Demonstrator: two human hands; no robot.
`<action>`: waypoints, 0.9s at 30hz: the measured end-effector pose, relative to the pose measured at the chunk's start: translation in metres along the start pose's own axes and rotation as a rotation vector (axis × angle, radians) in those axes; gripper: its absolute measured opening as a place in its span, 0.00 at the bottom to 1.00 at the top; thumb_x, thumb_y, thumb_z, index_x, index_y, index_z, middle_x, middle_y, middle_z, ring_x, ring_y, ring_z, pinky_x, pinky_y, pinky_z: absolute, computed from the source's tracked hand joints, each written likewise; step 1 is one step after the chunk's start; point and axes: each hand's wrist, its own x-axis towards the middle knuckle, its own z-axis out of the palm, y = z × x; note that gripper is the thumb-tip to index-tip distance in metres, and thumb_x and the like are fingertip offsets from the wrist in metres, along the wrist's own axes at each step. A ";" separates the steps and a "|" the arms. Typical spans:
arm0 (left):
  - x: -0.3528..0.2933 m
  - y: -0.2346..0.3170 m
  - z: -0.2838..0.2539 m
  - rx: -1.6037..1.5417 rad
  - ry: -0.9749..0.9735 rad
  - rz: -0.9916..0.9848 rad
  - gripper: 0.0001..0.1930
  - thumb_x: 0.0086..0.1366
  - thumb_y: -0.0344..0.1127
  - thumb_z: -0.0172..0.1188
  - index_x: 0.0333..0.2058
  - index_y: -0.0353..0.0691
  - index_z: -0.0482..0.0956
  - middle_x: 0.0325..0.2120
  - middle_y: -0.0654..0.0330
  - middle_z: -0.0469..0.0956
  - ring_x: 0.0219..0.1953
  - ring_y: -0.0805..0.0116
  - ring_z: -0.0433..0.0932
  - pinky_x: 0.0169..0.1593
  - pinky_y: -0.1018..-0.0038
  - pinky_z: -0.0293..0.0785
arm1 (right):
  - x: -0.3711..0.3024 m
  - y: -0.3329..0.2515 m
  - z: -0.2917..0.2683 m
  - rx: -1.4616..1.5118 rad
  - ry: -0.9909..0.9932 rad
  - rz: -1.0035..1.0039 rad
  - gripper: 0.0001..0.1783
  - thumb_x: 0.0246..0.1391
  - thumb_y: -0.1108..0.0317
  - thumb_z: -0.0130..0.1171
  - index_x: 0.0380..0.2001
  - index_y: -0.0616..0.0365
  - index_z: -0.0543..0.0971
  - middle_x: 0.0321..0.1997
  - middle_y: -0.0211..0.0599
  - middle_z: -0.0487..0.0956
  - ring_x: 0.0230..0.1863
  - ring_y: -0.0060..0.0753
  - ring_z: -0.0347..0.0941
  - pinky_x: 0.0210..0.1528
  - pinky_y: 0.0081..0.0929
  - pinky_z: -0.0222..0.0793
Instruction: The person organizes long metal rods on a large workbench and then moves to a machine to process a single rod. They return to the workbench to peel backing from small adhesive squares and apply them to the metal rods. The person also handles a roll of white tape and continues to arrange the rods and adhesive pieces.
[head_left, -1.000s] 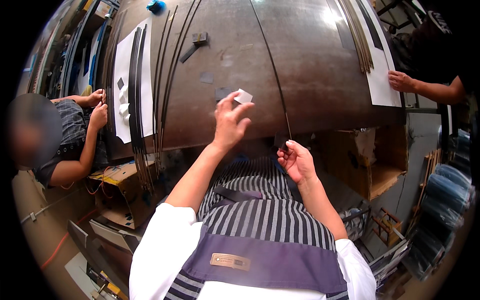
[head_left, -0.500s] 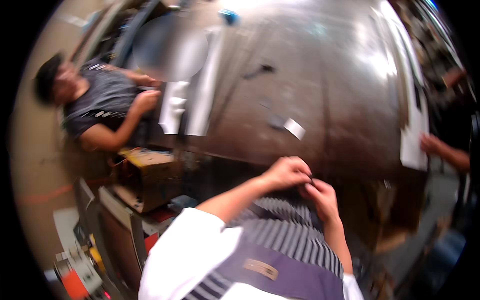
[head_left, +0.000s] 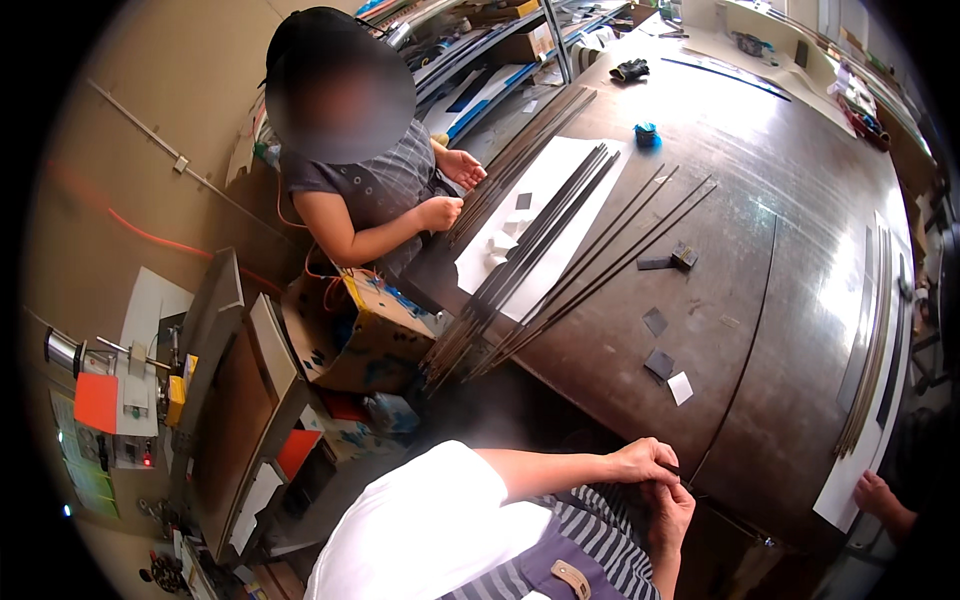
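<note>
- Set in a cluttered workshop, around a broad brown metal tabletop, viewed from its near edge.
- Holds left hand and right hand together by that edge, fingers curled, pinching a small dark piece between both sets of fingertips; mostly covered, so impossible to tell its shape.
- Close by, toward one o'clock, see a lone thin rod lying across the tabletop; cannot tell whether gripped at its near end.
- Straight out at twelve, find a white square, two dark squares, then a dark strip beside a small block.
- Farther off, toward eleven, note loose thin rods overhanging the edge, then dark strips on a white sheet.
- At two, note brown rods along another white sheet, with a co-worker's hand near it at three.
- Between ten and eleven, see a second co-worker's hand.
- Judge the work as partway: one rod alone near the hands, many grouped apart, squares lying free; cannot tell which pieces count as finished.
</note>
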 end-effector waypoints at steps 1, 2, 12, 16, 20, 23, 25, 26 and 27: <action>0.000 0.002 -0.001 0.004 0.037 0.052 0.13 0.55 0.38 0.67 0.31 0.31 0.82 0.29 0.61 0.78 0.32 0.74 0.77 0.36 0.76 0.73 | -0.001 -0.005 0.002 0.018 -0.018 0.006 0.16 0.58 0.65 0.61 0.47 0.63 0.78 0.37 0.34 0.82 0.32 0.23 0.78 0.36 0.18 0.74; 0.001 0.007 -0.001 0.009 0.067 0.100 0.13 0.55 0.37 0.67 0.31 0.31 0.82 0.29 0.61 0.78 0.32 0.74 0.77 0.37 0.75 0.73 | -0.003 -0.008 0.001 0.040 -0.030 0.011 0.18 0.59 0.67 0.60 0.50 0.63 0.76 0.40 0.35 0.82 0.33 0.24 0.79 0.37 0.18 0.74; 0.001 0.020 -0.008 -0.227 0.116 -0.307 0.12 0.62 0.34 0.64 0.41 0.34 0.82 0.34 0.60 0.82 0.37 0.74 0.80 0.39 0.76 0.79 | 0.002 0.055 -0.078 -0.936 0.432 -0.118 0.20 0.49 0.66 0.66 0.44 0.60 0.73 0.35 0.43 0.78 0.32 0.35 0.78 0.35 0.32 0.73; -0.002 0.010 -0.002 -0.217 0.104 -0.385 0.10 0.60 0.32 0.65 0.39 0.34 0.82 0.35 0.61 0.82 0.35 0.75 0.80 0.36 0.77 0.79 | -0.011 0.066 -0.073 -0.631 0.384 -0.091 0.09 0.54 0.79 0.56 0.39 0.64 0.75 0.26 0.34 0.75 0.20 0.20 0.74 0.24 0.19 0.71; -0.004 0.002 0.003 -0.210 0.116 -0.400 0.09 0.59 0.33 0.67 0.35 0.35 0.82 0.29 0.62 0.81 0.31 0.73 0.80 0.36 0.75 0.79 | -0.037 0.085 -0.085 -0.610 0.358 0.072 0.15 0.53 0.75 0.59 0.44 0.62 0.73 0.31 0.38 0.78 0.28 0.26 0.78 0.33 0.23 0.74; -0.002 -0.005 0.005 -0.203 0.131 -0.402 0.08 0.60 0.34 0.66 0.33 0.36 0.81 0.29 0.62 0.81 0.32 0.74 0.79 0.39 0.75 0.78 | -0.031 0.084 -0.079 -0.612 0.391 -0.035 0.26 0.49 0.68 0.64 0.51 0.61 0.70 0.37 0.43 0.81 0.40 0.38 0.80 0.46 0.31 0.74; 0.002 -0.013 0.004 -0.150 0.123 -0.380 0.08 0.60 0.34 0.66 0.33 0.36 0.81 0.29 0.62 0.81 0.33 0.75 0.79 0.41 0.74 0.78 | -0.016 0.084 -0.072 -0.411 0.383 -0.046 0.19 0.54 0.70 0.60 0.49 0.60 0.72 0.34 0.37 0.81 0.29 0.27 0.78 0.32 0.24 0.75; 0.004 -0.012 0.006 -0.178 0.132 -0.370 0.08 0.59 0.33 0.67 0.33 0.36 0.81 0.29 0.63 0.81 0.32 0.75 0.79 0.40 0.74 0.78 | -0.014 0.073 -0.065 -0.213 0.354 0.057 0.17 0.56 0.70 0.59 0.48 0.59 0.73 0.33 0.35 0.80 0.25 0.23 0.77 0.27 0.20 0.74; 0.007 -0.010 0.006 -0.192 0.150 -0.378 0.08 0.59 0.33 0.67 0.34 0.36 0.82 0.29 0.63 0.81 0.32 0.74 0.79 0.39 0.74 0.78 | -0.012 0.068 -0.059 -0.141 0.351 0.005 0.13 0.60 0.71 0.54 0.48 0.60 0.74 0.30 0.31 0.79 0.19 0.15 0.72 0.18 0.13 0.67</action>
